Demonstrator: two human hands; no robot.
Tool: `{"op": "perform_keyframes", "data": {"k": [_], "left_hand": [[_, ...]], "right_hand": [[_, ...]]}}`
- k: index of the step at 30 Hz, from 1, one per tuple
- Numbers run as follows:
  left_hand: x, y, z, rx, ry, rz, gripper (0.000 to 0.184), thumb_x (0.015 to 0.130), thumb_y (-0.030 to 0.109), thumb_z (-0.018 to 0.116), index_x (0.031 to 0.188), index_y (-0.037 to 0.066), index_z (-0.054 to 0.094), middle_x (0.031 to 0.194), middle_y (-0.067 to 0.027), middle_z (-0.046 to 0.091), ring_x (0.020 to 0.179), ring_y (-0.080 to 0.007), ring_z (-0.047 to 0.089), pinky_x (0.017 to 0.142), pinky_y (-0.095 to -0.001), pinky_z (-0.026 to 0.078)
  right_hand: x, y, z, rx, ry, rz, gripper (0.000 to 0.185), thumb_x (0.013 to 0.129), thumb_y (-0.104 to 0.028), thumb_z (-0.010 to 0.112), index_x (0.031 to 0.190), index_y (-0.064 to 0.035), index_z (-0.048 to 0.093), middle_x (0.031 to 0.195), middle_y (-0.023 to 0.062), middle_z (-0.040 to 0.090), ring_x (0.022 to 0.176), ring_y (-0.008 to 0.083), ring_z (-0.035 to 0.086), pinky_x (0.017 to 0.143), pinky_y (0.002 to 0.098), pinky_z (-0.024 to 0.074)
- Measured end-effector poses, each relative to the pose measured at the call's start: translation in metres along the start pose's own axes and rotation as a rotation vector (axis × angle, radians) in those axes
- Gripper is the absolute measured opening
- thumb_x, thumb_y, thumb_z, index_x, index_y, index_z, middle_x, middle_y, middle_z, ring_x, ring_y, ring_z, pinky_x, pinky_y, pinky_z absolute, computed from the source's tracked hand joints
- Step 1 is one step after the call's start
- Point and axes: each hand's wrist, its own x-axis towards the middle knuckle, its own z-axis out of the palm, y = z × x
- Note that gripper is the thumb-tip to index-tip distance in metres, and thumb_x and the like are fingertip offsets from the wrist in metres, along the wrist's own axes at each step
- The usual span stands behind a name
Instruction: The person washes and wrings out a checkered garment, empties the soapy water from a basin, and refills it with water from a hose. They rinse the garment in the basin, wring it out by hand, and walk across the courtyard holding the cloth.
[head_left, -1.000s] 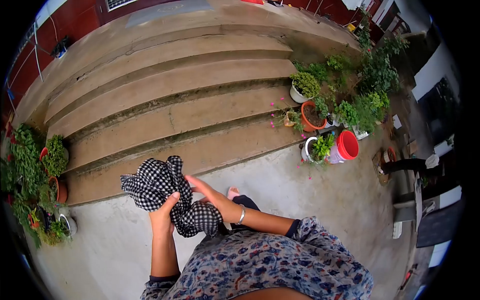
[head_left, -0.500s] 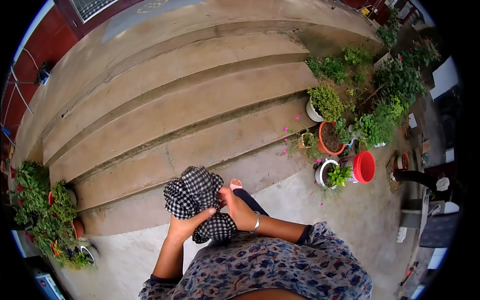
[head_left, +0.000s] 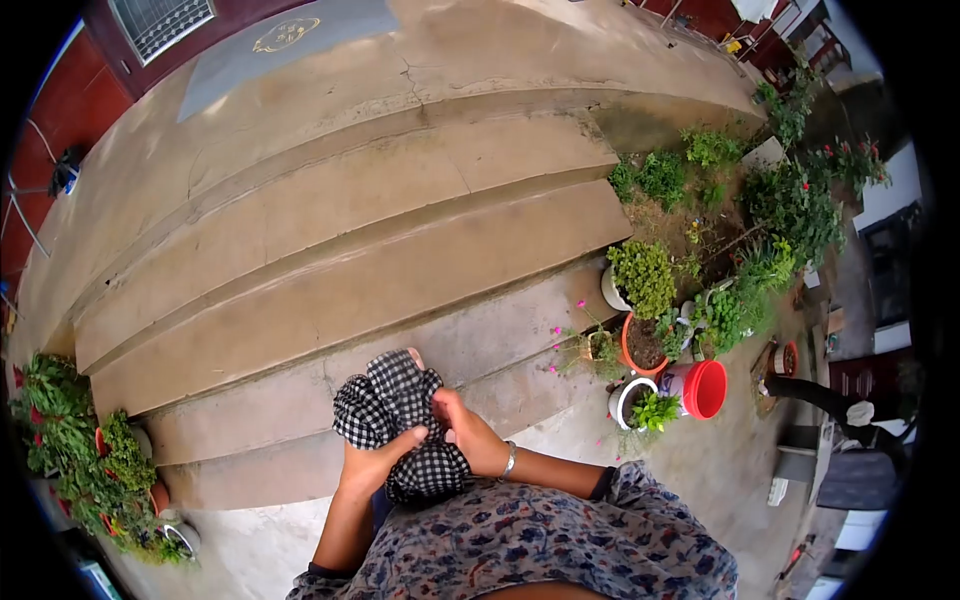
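Observation:
A bundled black-and-white checked cloth [head_left: 400,395] is held in front of my body, its folds bunched into rounded lumps. My left hand [head_left: 372,462] grips it from the lower left, with the thumb lying across the fabric and the other fingers hidden beneath. On the opposite side my right hand [head_left: 474,436], with a silver bracelet at the wrist, has its curled fingers pressed against the cloth. Part of the bundle hangs below, between both hands and my patterned shirt [head_left: 540,530]. A bit of a foot shows just beyond the cloth.
Wide concrete steps [head_left: 370,270] rise ahead toward a door [head_left: 150,40] and a grey mat [head_left: 290,45]. Potted plants [head_left: 640,275] and a red-rimmed bucket [head_left: 705,388] line the right side. More potted plants [head_left: 120,460] stand at the left foot of the steps.
My view has moved forward toward the steps, and the door and mat show more fully. Both hands still hold the cloth, whose folds have shifted and look more compact.

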Motion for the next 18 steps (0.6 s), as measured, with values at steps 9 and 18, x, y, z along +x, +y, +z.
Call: {"op": "perform_keyframes", "data": {"k": [9, 18], "left_hand": [[0.157, 0.144, 0.023, -0.016, -0.209, -0.009, 0.053, 0.072, 0.005, 0.076, 0.12, -0.002, 0.054, 0.114, -0.0071, 0.06, 0.106, -0.0184, 0.056, 0.095, -0.0323, 0.043], [0.291, 0.223, 0.118, 0.091, -0.578, -0.042, 0.048, 0.075, 0.008, 0.075, 0.118, -0.003, 0.055, 0.113, -0.0069, 0.061, 0.104, -0.0159, 0.056, 0.094, -0.0309, 0.044]], "right_hand": [[0.139, -0.107, -0.092, -0.087, 0.166, -0.02, 0.065, 0.081, -0.007, 0.062, 0.133, 0.0005, 0.025, 0.124, 0.0244, 0.05, 0.113, 0.0313, 0.053, 0.096, 0.0368, 0.0413], [0.19, -0.146, -0.194, -0.121, 0.573, 0.063, 0.072, 0.074, -0.009, 0.07, 0.131, -0.0021, 0.027, 0.11, 0.0186, 0.053, 0.103, 0.0271, 0.055, 0.092, 0.034, 0.0419]]}}
